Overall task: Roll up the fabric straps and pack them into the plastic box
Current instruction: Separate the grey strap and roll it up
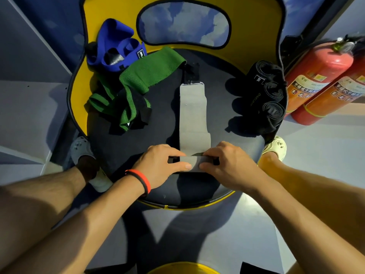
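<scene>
- Blue straps are sitting rolled up at the far left of the dark seat.
- Green straps are lying loose and tangled just beside them.
- The left hand, with an orange and black wristband, is pinching the left side of the roll, thumb and fingers curled round it.
- The grey strap is lying flat down the middle of the seat, its near end rolled between both hands.
- The right hand is pinching the right side of the same roll.
- Black straps are sitting rolled up at the seat's right edge.
- Two red fire extinguishers are standing on the floor, far right.
</scene>
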The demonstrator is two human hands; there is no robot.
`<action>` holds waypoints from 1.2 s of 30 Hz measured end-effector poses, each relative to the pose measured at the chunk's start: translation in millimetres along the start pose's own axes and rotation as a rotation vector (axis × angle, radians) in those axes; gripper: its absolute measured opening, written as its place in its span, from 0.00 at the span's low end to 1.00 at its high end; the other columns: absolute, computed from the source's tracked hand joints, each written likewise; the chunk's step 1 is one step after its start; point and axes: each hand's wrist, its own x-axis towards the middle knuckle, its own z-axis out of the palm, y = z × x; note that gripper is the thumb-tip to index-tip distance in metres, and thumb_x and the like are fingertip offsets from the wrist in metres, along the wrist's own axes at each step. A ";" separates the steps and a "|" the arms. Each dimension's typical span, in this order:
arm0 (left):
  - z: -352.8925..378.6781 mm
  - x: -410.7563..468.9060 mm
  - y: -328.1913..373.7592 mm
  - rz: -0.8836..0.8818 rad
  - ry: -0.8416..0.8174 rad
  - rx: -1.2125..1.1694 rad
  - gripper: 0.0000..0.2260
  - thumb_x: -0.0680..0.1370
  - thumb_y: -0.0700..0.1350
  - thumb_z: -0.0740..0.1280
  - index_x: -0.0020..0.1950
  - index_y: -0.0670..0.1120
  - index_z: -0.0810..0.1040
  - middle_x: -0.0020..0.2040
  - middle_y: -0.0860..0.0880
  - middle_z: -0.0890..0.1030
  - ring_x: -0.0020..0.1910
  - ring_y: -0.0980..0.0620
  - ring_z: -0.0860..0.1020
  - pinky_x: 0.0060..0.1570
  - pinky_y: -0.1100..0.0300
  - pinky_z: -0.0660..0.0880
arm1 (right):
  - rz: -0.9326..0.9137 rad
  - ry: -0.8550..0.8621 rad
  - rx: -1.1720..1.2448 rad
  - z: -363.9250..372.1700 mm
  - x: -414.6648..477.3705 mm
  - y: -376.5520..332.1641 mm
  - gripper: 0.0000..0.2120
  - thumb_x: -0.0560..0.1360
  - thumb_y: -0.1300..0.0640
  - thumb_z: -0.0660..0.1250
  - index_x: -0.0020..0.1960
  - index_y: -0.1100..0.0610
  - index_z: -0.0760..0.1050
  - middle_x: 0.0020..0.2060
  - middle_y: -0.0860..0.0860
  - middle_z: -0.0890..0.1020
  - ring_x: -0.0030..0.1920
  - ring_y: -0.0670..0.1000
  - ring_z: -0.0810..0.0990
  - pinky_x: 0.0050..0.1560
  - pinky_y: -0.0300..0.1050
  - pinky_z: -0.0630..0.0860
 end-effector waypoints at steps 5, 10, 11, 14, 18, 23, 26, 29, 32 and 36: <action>-0.9 4.9 2.9 -0.152 0.060 -0.196 0.10 0.68 0.57 0.80 0.44 0.55 0.84 0.38 0.57 0.84 0.41 0.62 0.81 0.41 0.67 0.73 | -0.034 0.225 -0.052 0.1 -5.0 -2.5 0.10 0.74 0.42 0.67 0.47 0.48 0.78 0.41 0.47 0.81 0.44 0.55 0.79 0.54 0.54 0.74; -2.6 12.5 8.4 -0.201 0.025 -0.222 0.11 0.67 0.56 0.80 0.41 0.51 0.85 0.32 0.53 0.84 0.36 0.55 0.83 0.45 0.57 0.80 | -0.275 0.437 -0.208 27.5 -13.2 -16.1 0.08 0.72 0.56 0.70 0.51 0.50 0.79 0.45 0.48 0.78 0.45 0.55 0.75 0.58 0.49 0.69; -4.2 14.4 8.8 -0.204 0.006 -0.213 0.10 0.68 0.55 0.80 0.41 0.51 0.85 0.33 0.52 0.85 0.38 0.54 0.83 0.47 0.56 0.80 | -0.288 0.438 -0.196 31.2 -13.0 -15.5 0.10 0.71 0.58 0.69 0.53 0.50 0.77 0.45 0.48 0.78 0.46 0.56 0.75 0.58 0.48 0.69; -10.3 22.1 11.8 -0.196 0.062 -0.240 0.09 0.70 0.55 0.78 0.43 0.51 0.85 0.36 0.53 0.86 0.41 0.54 0.84 0.49 0.55 0.81 | -0.283 0.466 -0.208 35.5 -11.3 -14.4 0.12 0.74 0.58 0.60 0.56 0.51 0.77 0.45 0.48 0.78 0.48 0.56 0.76 0.68 0.51 0.67; -13.9 40.2 16.3 -0.228 0.122 -0.456 0.13 0.75 0.52 0.74 0.57 0.50 0.81 0.46 0.49 0.86 0.44 0.54 0.84 0.55 0.55 0.80 | -0.289 0.473 -0.207 37.9 -9.0 -14.3 0.09 0.76 0.58 0.58 0.52 0.52 0.76 0.44 0.48 0.78 0.47 0.55 0.76 0.71 0.51 0.66; -14.7 56.4 20.1 -0.209 -0.015 -0.612 0.17 0.75 0.40 0.75 0.62 0.54 0.81 0.56 0.45 0.84 0.55 0.55 0.82 0.60 0.58 0.78 | -0.283 0.425 -0.178 31.8 -6.6 -14.2 0.08 0.73 0.59 0.62 0.50 0.51 0.74 0.43 0.46 0.78 0.46 0.54 0.77 0.70 0.50 0.66; -12.2 67.1 22.7 -0.244 -0.013 -0.618 0.18 0.72 0.33 0.75 0.55 0.53 0.85 0.61 0.47 0.81 0.57 0.55 0.80 0.62 0.58 0.77 | -0.279 0.357 -0.184 29.3 -4.7 -11.4 0.12 0.71 0.59 0.66 0.53 0.50 0.74 0.47 0.44 0.81 0.50 0.53 0.78 0.72 0.50 0.62; -9.6 75.4 21.7 -0.242 0.063 -0.503 0.20 0.71 0.33 0.74 0.57 0.54 0.85 0.63 0.48 0.80 0.64 0.52 0.76 0.64 0.59 0.72 | -0.261 0.305 -0.186 25.7 -1.2 -8.5 0.15 0.70 0.58 0.68 0.56 0.49 0.75 0.51 0.43 0.82 0.53 0.52 0.79 0.71 0.48 0.59; -2.0 79.2 23.4 -0.188 0.149 -0.423 0.20 0.72 0.31 0.73 0.58 0.52 0.85 0.61 0.48 0.81 0.59 0.54 0.77 0.54 0.64 0.72 | -0.246 0.241 -0.154 23.5 2.2 -7.5 0.15 0.72 0.57 0.69 0.58 0.49 0.74 0.51 0.44 0.82 0.53 0.53 0.78 0.61 0.47 0.69; 7.3 79.6 17.2 -0.103 0.255 -0.298 0.20 0.72 0.32 0.74 0.54 0.56 0.85 0.57 0.52 0.80 0.52 0.57 0.77 0.46 0.71 0.73 | -0.218 0.211 -0.085 22.4 3.4 -8.6 0.13 0.76 0.55 0.68 0.60 0.50 0.73 0.54 0.46 0.80 0.56 0.54 0.77 0.51 0.52 0.77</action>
